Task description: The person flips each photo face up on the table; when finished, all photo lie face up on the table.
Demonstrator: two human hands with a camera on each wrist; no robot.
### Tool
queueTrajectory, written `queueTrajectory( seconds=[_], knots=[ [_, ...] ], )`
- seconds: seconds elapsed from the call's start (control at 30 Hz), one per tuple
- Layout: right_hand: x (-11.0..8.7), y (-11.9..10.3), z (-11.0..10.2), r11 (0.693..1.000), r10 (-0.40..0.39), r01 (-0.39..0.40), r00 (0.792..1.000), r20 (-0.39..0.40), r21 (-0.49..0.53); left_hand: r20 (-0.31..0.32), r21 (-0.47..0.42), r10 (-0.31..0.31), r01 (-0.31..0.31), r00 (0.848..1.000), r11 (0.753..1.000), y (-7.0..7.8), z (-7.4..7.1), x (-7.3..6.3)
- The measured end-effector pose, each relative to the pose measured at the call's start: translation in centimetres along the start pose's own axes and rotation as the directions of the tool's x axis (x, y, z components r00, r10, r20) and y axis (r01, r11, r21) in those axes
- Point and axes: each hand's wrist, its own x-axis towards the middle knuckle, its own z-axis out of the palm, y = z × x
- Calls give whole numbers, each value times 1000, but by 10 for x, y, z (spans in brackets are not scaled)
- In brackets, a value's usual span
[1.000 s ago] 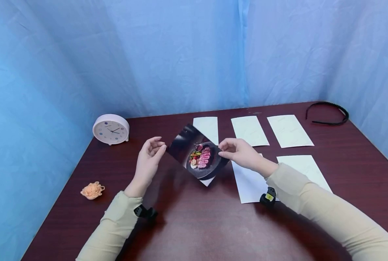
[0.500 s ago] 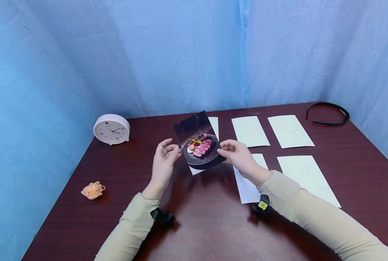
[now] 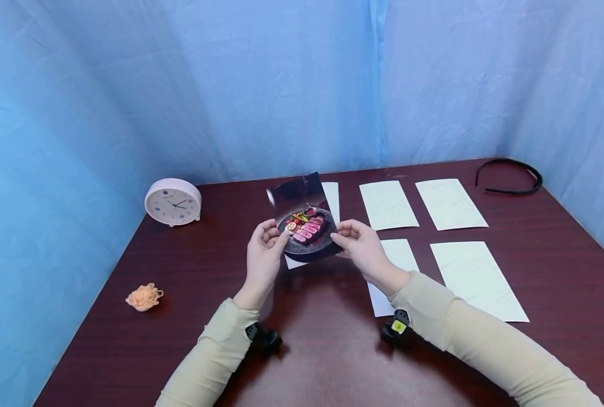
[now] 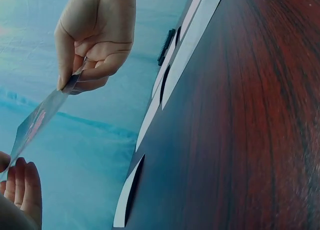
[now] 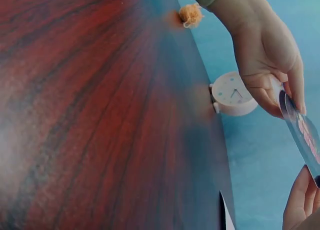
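Note:
A glossy photo print [image 3: 305,223] of sliced steak on a dark plate is held above the table, picture side facing me, with a white strip along its bottom edge. My left hand [image 3: 265,254] pinches its lower left side, thumb in front. At the lower right corner my right hand [image 3: 365,249] pinches it the same way. The left wrist view shows the print [image 4: 42,115] edge-on between the right hand [image 4: 97,37] and the left hand [image 4: 22,195]. In the right wrist view, the left hand [image 5: 267,52] grips the print's near end.
Several white sheets, such as one [image 3: 388,204] at the back and one [image 3: 477,277] at the right, lie on the dark wooden table [image 3: 327,345]. A round clock [image 3: 173,202] stands back left, an orange scrunchie-like bundle [image 3: 144,297] front left. A black headband [image 3: 512,176] lies back right. Blue curtains [image 3: 281,85] surround the table.
The print has turned from a diamond-like tilt to nearly upright. My left hand has moved right and now pinches its lower left side. The right hand has shifted slightly left.

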Motion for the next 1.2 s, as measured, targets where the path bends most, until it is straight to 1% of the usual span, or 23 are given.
queueTrajectory(
  seconds=[0.17,0.33,0.47,0.6,0.7,0.8,0.9,1.03,1.13,1.2],
  knots=[
    [0,2,1,1000,2,-2,1000,19,-9,-14,12,5,-4,1000,1000,-3,-2,2],
    [2,0,-4,998,1,0,1000,14,-68,7,24,-3,3,1000,1000,-4,-5,0],
    [1,-2,-8,996,-7,10,1000,28,-87,45,45,-17,15,999,999,-5,-8,-2],
    [0,-1,-10,996,11,-6,998,56,-92,100,72,-47,40,994,997,-7,-12,-2],
    [-2,1,-10,994,27,-19,997,77,-110,145,128,-56,37,988,991,-9,-15,-2],
    [-2,3,-10,991,31,-19,996,89,-136,181,201,-50,12,982,979,-9,-19,-2],
    [-2,4,-10,988,45,-30,995,93,-154,211,258,-54,-2,976,966,-9,-21,-2],
    [-3,5,-9,986,61,-42,992,112,-159,251,301,-96,16,963,954,-8,-24,1],
    [-3,5,-10,984,70,-49,990,121,-171,294,359,-148,34,944,933,-7,-27,4],
    [-4,5,-11,980,89,-64,988,127,-191,320,417,-193,45,928,908,-7,-28,6]
  ],
)
